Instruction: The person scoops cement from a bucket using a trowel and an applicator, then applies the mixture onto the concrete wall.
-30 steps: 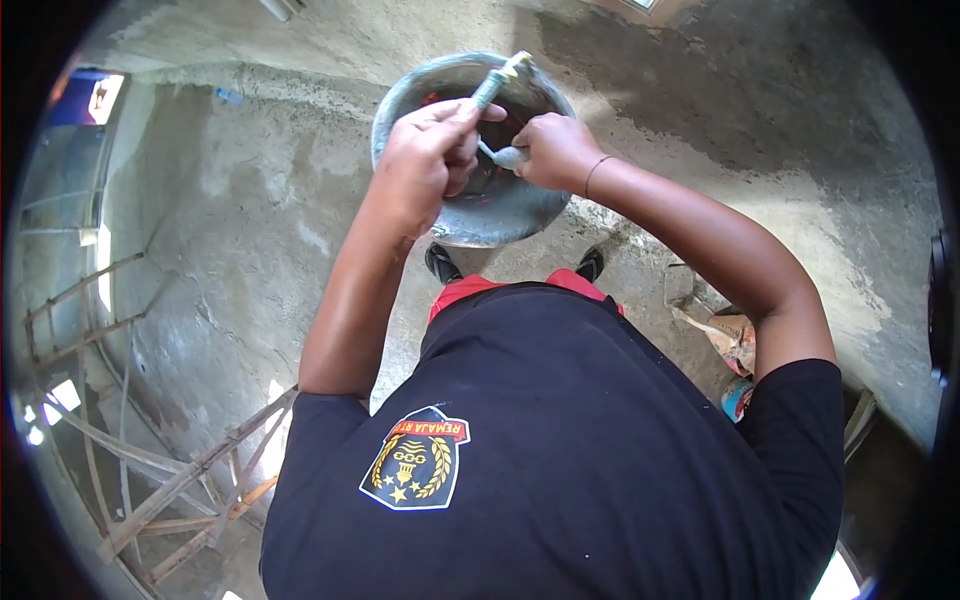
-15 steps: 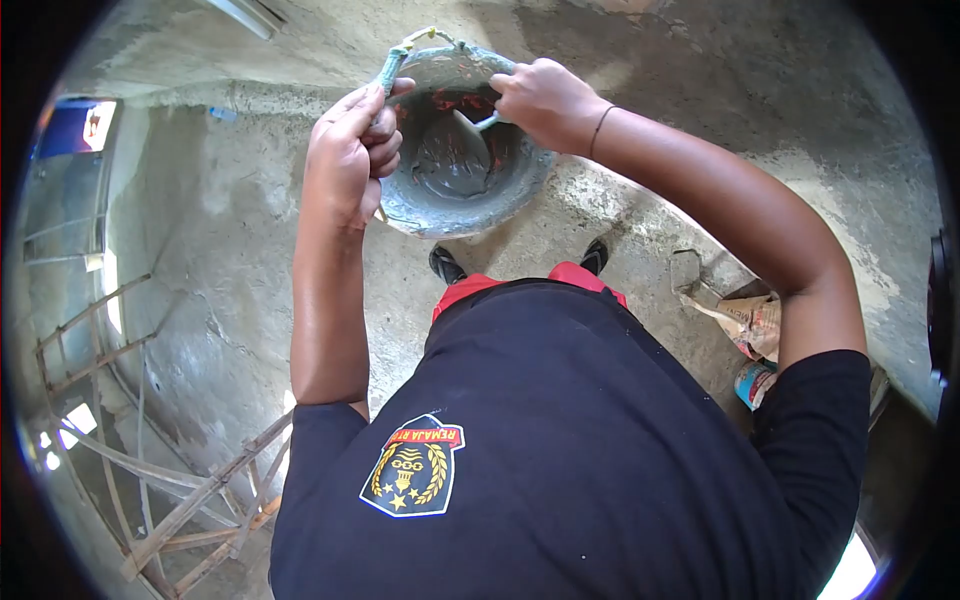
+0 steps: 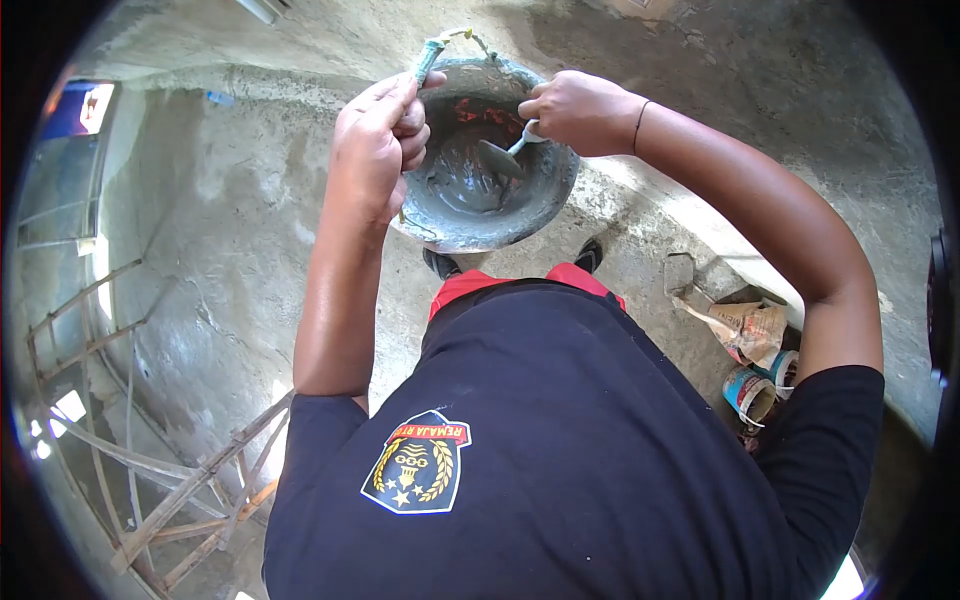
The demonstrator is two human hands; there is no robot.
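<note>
My left hand [image 3: 378, 148] is closed around the handle [image 3: 430, 62] of a grey bucket [image 3: 480, 238], which is crusted with cement. Wet grey mortar [image 3: 450, 178] covers the bottom of the bucket, and reddish patches show on its far inner wall. In my right hand [image 3: 578, 112], at the right rim, is a trowel [image 3: 500, 158]. Its blade points left inside the bucket, above or touching the mortar; I cannot tell which. My fingers hide most of the trowel's grip.
At the right lie a torn paper cement bag [image 3: 752, 330] and two small tins or pails [image 3: 745, 392], beside a grey block [image 3: 679, 272]. A wooden frame [image 3: 200, 490] stands at the lower left. My feet [image 3: 440, 264] are just behind the bucket on the concrete floor.
The bucket and both hands have shifted a little right and down in view. The trowel blade has lifted and turned from the mortar toward the right side of the bucket.
</note>
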